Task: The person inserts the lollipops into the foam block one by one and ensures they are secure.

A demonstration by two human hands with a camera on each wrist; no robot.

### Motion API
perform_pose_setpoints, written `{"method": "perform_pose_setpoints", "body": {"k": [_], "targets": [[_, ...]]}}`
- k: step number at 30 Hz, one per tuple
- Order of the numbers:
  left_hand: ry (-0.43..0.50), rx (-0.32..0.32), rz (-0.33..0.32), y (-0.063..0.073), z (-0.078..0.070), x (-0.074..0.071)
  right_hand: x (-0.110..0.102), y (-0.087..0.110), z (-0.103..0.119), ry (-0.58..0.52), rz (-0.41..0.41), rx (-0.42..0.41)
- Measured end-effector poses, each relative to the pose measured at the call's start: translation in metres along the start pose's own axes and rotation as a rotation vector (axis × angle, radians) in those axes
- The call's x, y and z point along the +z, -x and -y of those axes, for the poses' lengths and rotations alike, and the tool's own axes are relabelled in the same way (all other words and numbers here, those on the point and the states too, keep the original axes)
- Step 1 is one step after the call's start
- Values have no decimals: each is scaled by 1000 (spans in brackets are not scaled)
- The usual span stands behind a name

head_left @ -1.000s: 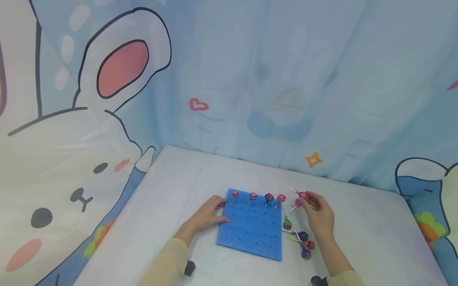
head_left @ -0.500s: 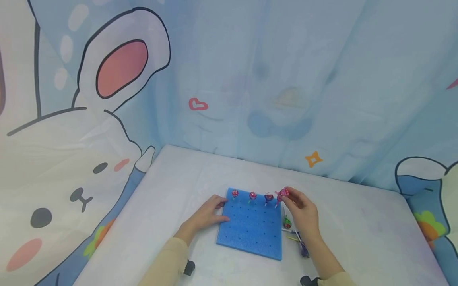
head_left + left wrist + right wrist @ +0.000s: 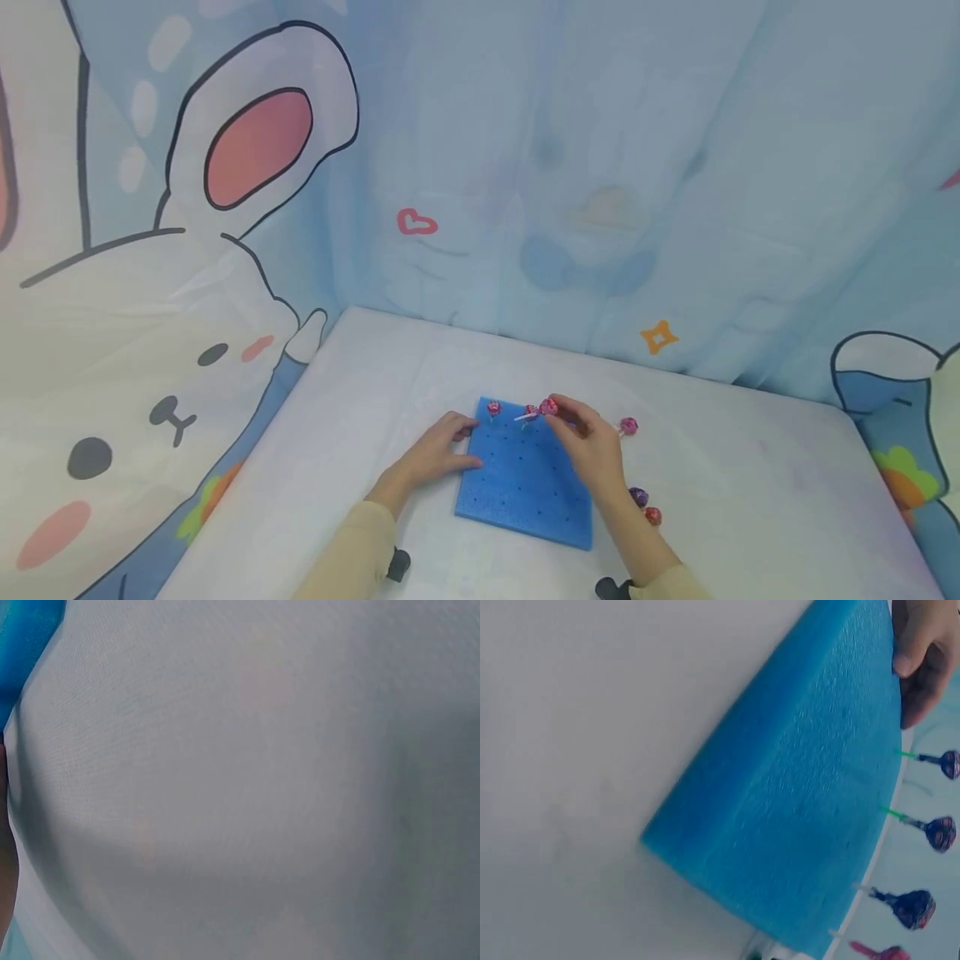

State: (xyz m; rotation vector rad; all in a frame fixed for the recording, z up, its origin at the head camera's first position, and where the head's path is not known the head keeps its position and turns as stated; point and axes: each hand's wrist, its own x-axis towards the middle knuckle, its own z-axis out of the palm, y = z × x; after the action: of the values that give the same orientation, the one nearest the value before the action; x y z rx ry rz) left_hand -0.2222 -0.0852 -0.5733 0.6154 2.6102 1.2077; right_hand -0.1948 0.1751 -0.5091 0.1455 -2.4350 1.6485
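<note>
My right hand pinches a pink-wrapped lollipop over the far edge of a blue foam board. Its white stick points left, overlapping a red lollipop that stands in the board. Another red lollipop stands near the far left corner. In the right wrist view, a dark purple lollipop and a pink lollipop complete the upright row; my right hand hides both in the head view. My left hand rests at the board's left edge, thumb and fingers spread along it.
Rows of small holes dot the board. On the white table to its right lie a loose pink lollipop, a purple lollipop and a red lollipop. My right forearm covers part of this area. A printed curtain hangs behind the table.
My right hand has picked up a pink lollipop from the table right of the board and carried it left over the far row. My left hand has stayed at the board's edge.
</note>
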Motion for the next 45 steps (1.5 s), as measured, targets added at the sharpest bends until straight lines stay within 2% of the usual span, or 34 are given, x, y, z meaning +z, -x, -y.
{"method": "perform_pose_setpoints", "body": {"k": [3,9,14,19,34,39,45], "targets": [[-2,6,-4,0,-1,0,10,0,4,29,34,-30],[2,-7,1,0,-2,0,30,2,5,80,48,-109],[-10,-1,-6,0,-2,0,44,4,-1,136,40,-182],[-10,13,-8,0,0,0,53,5,-6,164,29,-202],[-5,30,-9,1,-2,-1,65,4,-7,203,28,-190],[2,43,-12,1,-3,-2,70,3,-7,208,38,-129],[4,42,-14,1,-2,-2,77,1,-9,177,11,-47]]}}
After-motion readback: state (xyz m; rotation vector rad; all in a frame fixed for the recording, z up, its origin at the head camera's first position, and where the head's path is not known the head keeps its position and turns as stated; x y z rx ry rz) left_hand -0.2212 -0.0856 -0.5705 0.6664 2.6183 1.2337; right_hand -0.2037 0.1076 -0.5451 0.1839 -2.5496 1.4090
